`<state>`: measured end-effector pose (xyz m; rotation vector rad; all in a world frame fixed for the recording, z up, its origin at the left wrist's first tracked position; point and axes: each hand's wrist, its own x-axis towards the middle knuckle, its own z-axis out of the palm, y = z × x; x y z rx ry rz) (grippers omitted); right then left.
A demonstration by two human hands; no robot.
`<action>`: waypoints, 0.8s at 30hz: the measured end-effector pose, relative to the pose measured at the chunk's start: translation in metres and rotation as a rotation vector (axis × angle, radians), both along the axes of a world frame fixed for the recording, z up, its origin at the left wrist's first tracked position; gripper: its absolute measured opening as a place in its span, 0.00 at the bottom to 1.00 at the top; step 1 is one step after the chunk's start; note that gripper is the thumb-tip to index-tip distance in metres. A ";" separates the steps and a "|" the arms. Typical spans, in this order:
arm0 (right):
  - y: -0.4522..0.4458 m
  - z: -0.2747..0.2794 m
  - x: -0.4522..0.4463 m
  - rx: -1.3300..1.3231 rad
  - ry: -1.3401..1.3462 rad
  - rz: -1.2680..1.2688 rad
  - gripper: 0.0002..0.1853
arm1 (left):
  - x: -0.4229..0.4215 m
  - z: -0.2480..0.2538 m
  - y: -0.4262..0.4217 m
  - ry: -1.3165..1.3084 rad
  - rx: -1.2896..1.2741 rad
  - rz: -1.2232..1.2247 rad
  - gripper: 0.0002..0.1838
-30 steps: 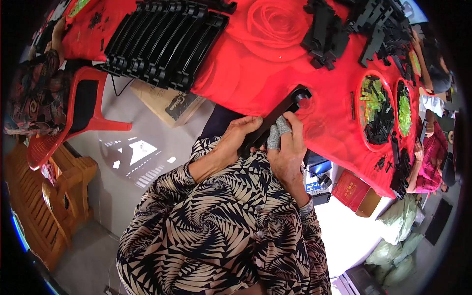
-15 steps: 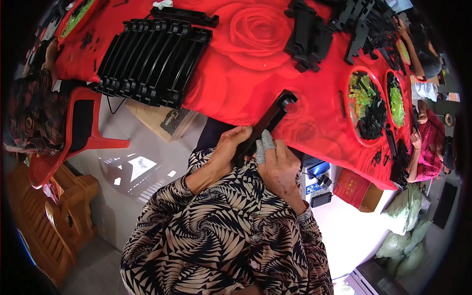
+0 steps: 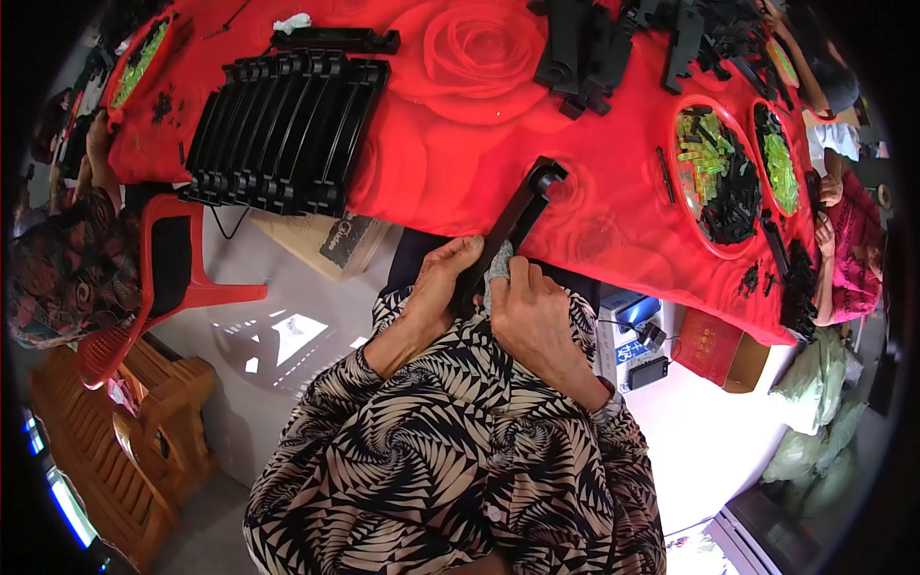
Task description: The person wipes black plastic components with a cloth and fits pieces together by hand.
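Observation:
A long black plastic part (image 3: pixel 517 213) with a round roller-like end slants up from my lap over the table edge. My left hand (image 3: pixel 439 287) is closed around its lower left side, thumb along the top. My right hand (image 3: pixel 539 311), with grey wrapping on a finger, is closed against the right side of the same part, fingers curled. The part's lower end is partly hidden by my hands. Several similar black parts stand in a neat row (image 3: pixel 287 134) on the table at upper left, with another one (image 3: pixel 335 40) lying behind them.
The red rose-patterned tablecloth (image 3: pixel 470 43) carries loose black parts (image 3: pixel 589 57) and oval trays (image 3: pixel 725 255) of green and black pieces. A red chair (image 3: pixel 230 292) stands at left, cardboard boxes (image 3: pixel 321 240) under the table. Co-workers (image 3: pixel 853 230) sit at both sides.
The view has shifted slightly. The black part stays in both hands; my right hand has moved a little closer to its lower end, fingers curled tighter.

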<state>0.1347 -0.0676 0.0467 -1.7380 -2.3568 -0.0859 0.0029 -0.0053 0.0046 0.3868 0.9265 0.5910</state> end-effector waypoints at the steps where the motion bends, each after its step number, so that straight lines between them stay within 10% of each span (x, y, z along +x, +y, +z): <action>1: -0.001 0.000 0.002 0.010 0.005 -0.007 0.09 | 0.000 0.001 0.000 0.005 0.010 -0.007 0.09; 24: -0.001 -0.008 0.004 -0.004 0.249 -0.009 0.08 | -0.002 0.003 0.001 0.042 0.008 0.009 0.09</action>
